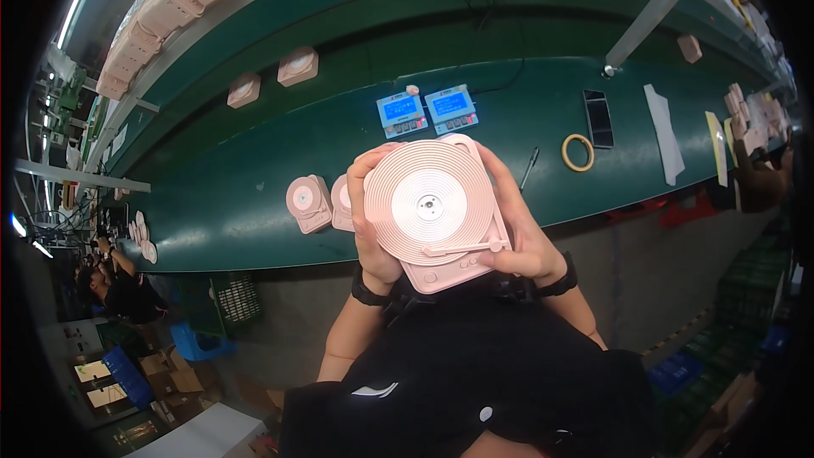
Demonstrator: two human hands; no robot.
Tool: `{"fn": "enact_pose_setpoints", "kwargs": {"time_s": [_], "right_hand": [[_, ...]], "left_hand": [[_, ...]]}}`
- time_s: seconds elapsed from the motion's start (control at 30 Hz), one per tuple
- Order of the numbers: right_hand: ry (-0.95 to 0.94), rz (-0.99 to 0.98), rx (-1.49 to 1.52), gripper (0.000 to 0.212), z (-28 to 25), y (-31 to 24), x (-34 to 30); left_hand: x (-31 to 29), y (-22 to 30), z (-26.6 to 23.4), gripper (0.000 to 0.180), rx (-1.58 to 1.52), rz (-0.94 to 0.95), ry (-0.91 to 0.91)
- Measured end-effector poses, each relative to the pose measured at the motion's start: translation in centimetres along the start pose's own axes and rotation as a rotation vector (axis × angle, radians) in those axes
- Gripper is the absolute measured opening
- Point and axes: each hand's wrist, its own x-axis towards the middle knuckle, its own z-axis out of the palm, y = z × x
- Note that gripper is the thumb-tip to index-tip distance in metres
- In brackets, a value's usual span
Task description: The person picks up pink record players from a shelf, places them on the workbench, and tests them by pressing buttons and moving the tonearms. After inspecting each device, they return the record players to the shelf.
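Observation:
A pink toy-like record player point(397, 219) is held up between both my hands, its round grooved platter with a white centre facing me. My left hand point(373, 233) wraps its left edge. Along the right edge lies my right hand point(527, 237), its thumb on the front corner beside the tonearm and small round knobs. Past my left hand, another pink record player point(308, 202) rests on the green bench, and one more point(342, 203) is partly hidden behind my fingers. Beyond the held one stand two small light-blue devices with lit screens, a left one point(402, 113) and a right one point(451, 108).
Right of my hands lie a pen point(530, 168), a tape roll point(578, 153), a black phone point(599, 119) and a white strip point(664, 134). Pink units point(298, 66) sit at the back, and others line the upper-left shelf point(161, 21). Another person point(119, 284) is at far left.

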Motion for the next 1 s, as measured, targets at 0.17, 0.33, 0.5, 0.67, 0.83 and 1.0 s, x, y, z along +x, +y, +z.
{"fn": "enact_pose_setpoints", "kwargs": {"time_s": [0.17, 0.33, 0.5, 0.67, 0.83, 1.0], "right_hand": [[0.099, 0.032, 0.032, 0.106, 0.73, -0.22, 0.01], [0.142, 0.035, 0.029, 0.108, 0.64, -0.32, -0.09], [0.15, 0.029, 0.028, 0.108, 0.7, -0.39, -0.1], [0.145, 0.019, 0.036, 0.108, 0.64, -0.33, -0.18], [0.137, 0.018, 0.039, 0.108, 0.64, -0.26, -0.37], [0.139, 0.003, 0.038, 0.108, 0.76, -0.2, -0.81]], "left_hand": [[-0.23, -0.21, -0.1, 0.077, -0.043, -0.051, 0.012], [-0.13, 0.17, 0.23, 0.08, -0.08, -0.047, -0.012], [-0.16, 0.23, 0.4, 0.081, -0.118, -0.054, 0.001], [-0.27, 0.06, 0.27, 0.082, -0.111, -0.058, 0.008], [-0.36, 0.15, 0.55, 0.082, -0.097, -0.032, -0.01], [-0.75, -0.24, 0.49, 0.081, -0.1, 0.039, -0.014]]}}
